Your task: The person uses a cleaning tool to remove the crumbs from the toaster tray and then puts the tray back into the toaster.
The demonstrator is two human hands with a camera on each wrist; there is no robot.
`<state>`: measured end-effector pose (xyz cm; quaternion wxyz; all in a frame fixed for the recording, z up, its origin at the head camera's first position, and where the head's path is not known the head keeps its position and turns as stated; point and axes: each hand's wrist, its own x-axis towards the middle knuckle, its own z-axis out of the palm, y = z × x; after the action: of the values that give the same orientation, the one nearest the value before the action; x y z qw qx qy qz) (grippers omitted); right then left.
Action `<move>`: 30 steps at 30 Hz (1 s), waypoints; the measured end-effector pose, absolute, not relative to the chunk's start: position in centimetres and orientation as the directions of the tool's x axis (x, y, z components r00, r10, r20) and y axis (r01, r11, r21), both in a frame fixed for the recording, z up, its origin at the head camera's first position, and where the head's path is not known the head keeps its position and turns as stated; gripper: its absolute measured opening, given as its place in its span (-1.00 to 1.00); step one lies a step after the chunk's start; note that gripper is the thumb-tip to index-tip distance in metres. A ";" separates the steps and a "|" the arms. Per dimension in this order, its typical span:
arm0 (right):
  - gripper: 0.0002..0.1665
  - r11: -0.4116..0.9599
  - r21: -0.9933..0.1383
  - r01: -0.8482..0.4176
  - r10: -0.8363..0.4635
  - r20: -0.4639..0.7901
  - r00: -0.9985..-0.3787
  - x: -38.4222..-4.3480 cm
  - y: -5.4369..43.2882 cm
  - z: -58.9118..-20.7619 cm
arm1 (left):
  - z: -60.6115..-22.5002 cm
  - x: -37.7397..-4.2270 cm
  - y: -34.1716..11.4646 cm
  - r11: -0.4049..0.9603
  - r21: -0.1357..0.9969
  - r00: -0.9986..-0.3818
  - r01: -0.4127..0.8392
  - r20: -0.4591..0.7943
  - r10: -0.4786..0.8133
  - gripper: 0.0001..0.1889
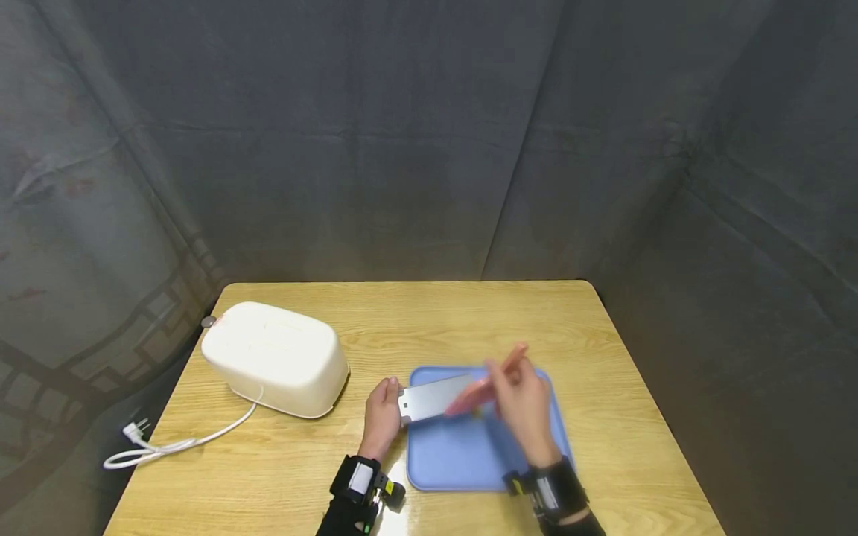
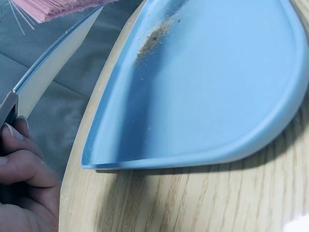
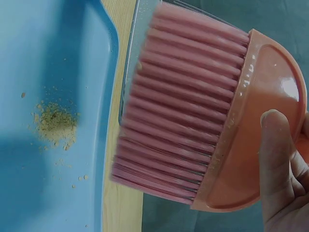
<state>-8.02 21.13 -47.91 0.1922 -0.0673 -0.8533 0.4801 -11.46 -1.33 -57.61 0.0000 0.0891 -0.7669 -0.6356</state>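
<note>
My left hand (image 1: 383, 418) grips one end of a flat silver metal crumb tray (image 1: 429, 399), seen tilted and almost edge-on in the left wrist view. Its far end extends over a blue tray (image 1: 456, 465). In my right hand (image 1: 526, 409) is a small brush with an orange handle (image 3: 260, 130) and pink bristles (image 3: 178, 101); my thumb lies along the handle. The bristles overlap the metal tray, though whether they touch it is unclear. Beneath, on the blue tray, lies a small pile of brown crumbs (image 3: 55, 123) with specks scattered around.
A white toaster (image 1: 275, 357) stands at the left of the wooden table (image 1: 637, 454). Its white cord (image 1: 201, 441) trails toward the left edge, ending in a plug (image 1: 136, 432). Dark cloth (image 1: 375, 149) hangs behind the table and at its sides.
</note>
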 end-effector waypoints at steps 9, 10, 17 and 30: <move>-0.76 0.543 -0.822 -0.171 0.286 0.373 -0.882 -8.6 21.5 -47.8 | -57.5 -11.5 -1.4 0.184 0.974 -0.986 -0.129 -0.105 -0.133 -0.62; -0.74 0.540 -0.821 -0.185 0.272 0.378 -0.885 -8.7 21.6 -47.8 | -57.5 -11.4 -1.4 0.184 0.975 -0.986 -0.127 -0.104 -0.130 -0.62; -0.65 0.519 -0.830 -0.205 0.127 0.312 -0.942 -8.7 21.4 -46.8 | -57.3 -11.5 -1.5 0.163 0.979 -0.987 -0.124 -0.105 -0.123 -0.61; -0.71 0.461 -0.863 -0.206 -0.087 0.187 -0.978 -9.3 19.1 -46.0 | -57.2 -11.5 -1.4 0.132 0.983 -0.989 -0.128 -0.116 -0.095 -0.62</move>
<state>-9.32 19.12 -46.04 0.0582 0.0859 -0.8527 0.5119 -11.47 -1.38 -57.21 -0.0128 0.0742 -0.7521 -0.6547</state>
